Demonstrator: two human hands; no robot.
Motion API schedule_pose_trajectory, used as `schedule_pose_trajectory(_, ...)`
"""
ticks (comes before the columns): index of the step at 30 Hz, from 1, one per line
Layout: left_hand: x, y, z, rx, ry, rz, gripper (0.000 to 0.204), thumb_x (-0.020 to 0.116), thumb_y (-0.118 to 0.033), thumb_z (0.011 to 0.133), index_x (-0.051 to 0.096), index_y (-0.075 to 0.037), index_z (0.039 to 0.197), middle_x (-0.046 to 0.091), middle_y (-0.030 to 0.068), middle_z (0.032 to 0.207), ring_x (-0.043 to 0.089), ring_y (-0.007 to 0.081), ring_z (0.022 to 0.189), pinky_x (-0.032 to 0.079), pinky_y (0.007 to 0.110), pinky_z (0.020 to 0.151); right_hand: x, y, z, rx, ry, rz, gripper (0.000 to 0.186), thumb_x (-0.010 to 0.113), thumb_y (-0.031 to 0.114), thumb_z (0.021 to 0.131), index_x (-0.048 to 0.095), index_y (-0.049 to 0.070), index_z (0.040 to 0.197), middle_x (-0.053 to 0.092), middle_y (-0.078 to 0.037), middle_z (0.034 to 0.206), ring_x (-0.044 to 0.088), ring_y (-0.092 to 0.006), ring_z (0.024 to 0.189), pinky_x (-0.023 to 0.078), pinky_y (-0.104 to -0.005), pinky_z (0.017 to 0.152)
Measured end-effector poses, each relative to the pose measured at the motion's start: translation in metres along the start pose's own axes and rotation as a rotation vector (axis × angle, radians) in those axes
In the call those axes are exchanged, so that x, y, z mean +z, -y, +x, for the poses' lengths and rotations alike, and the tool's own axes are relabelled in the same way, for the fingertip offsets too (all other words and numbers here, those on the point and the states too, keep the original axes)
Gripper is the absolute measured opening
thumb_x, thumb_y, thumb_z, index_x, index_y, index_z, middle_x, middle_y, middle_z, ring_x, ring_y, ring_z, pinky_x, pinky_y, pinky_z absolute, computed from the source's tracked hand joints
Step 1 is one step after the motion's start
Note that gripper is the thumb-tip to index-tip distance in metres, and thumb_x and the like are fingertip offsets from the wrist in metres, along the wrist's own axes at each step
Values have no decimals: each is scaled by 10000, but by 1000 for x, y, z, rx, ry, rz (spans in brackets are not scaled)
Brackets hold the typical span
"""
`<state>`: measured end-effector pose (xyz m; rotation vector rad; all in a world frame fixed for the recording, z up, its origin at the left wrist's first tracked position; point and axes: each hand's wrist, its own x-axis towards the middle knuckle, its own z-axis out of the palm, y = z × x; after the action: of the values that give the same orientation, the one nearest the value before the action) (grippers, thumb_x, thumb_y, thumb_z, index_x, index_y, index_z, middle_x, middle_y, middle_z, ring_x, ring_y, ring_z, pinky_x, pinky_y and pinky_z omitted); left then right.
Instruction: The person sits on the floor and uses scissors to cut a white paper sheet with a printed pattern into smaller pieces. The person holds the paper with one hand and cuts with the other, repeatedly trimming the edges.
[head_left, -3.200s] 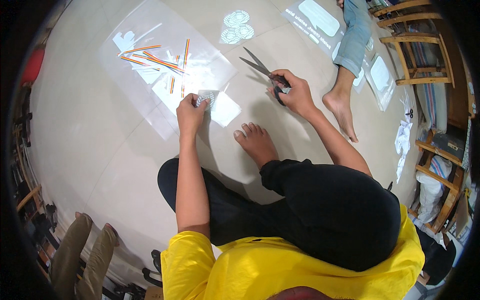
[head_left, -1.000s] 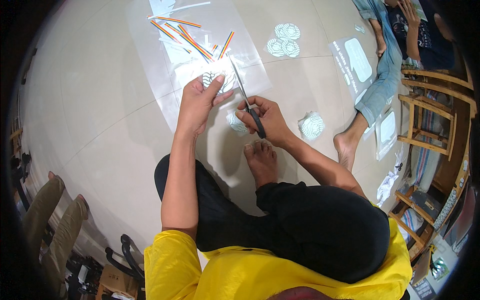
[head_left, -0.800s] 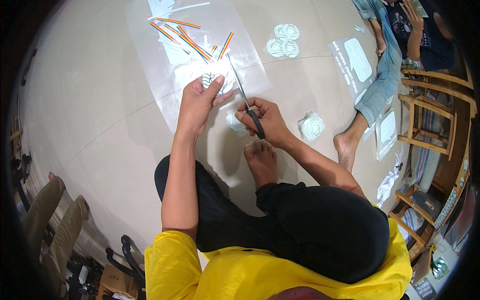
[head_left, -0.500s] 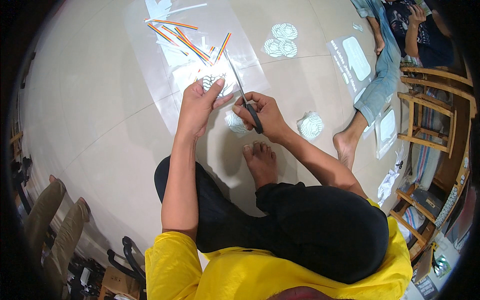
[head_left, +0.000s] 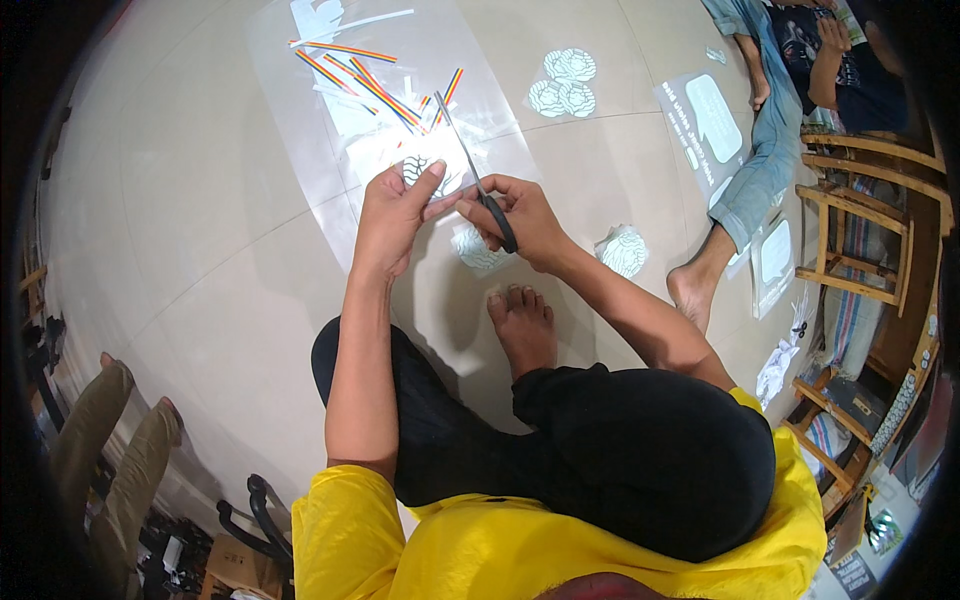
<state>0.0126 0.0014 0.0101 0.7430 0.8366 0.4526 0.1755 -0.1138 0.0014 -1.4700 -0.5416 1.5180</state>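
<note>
Now the right hand (head_left: 525,220), fingers curled round the scissors (head_left: 491,208), edges leftward toward the patterned sheet (head_left: 415,168) pinched in the left hand (head_left: 393,212) over the plastic (head_left: 505,135), bringing blades and sheet closer, seemingly within cutting reach.

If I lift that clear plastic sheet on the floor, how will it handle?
Probably floppy: the clear sheet looks thin and see-through. Its shine hints it may be slippery, and the striped strips strewn on top could slide if it tilts.
</note>
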Motion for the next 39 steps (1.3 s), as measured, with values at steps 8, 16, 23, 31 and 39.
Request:
schedule_pose_trajectory(8, -3, -2, 2, 3, 3, 109, 322, 687, -156, 1048, 640, 35, 1303, 744, 68, 1151, 735, 153, 994, 646, 311, 879, -18, 10, 19, -163, -141, 61, 396, 835, 189, 938, 624, 8, 1220, 722, -38, 842, 626, -71, 716, 474, -228, 633)
schedule_pose_trajectory(16, 1, 5, -2, 33, 21, 254, 305, 751, -130, 991, 690, 52, 1228, 762, 62, 1011, 720, 105, 863, 622, 254, 755, -29, 22, 16, -234, -113, -47, 478, 843, 106, 905, 583, -12, 1289, 730, -51, 925, 655, -70, 843, 497, -207, 738)
schedule_pose_trajectory(23, 12, 11, -2, 52, -90, -62, 310, 761, -172, 1007, 667, 11, 1238, 747, 55, 997, 706, 100, 828, 611, 261, 796, -16, 19, -5, -235, -150, 45, 489, 838, 90, 902, 570, -39, 1290, 739, -63, 920, 664, -67, 846, 510, -214, 733)
schedule_pose_trajectory(31, 16, 15, -4, 113, -42, 26, 412, 705, -113, 1037, 553, 81, 1367, 736, 99, 1124, 755, 174, 963, 652, 285, 840, -14, 0, -21, -242, -172, 20, 474, 838, 110, 923, 575, -17, 1297, 738, -54, 896, 657, -61, 784, 520, -219, 704)
schedule_pose_trajectory(39, 17, 9, -4, 173, -76, -25, 375, 675, -78, 1043, 550, 77, 1361, 728, 118, 1172, 760, 221, 1017, 652, 315, 898, -8, -31, -60, 5, -87, 7, 410, 846, 219, 939, 638, 16, 1229, 715, -33, 851, 642, -81, 749, 511, -247, 660)
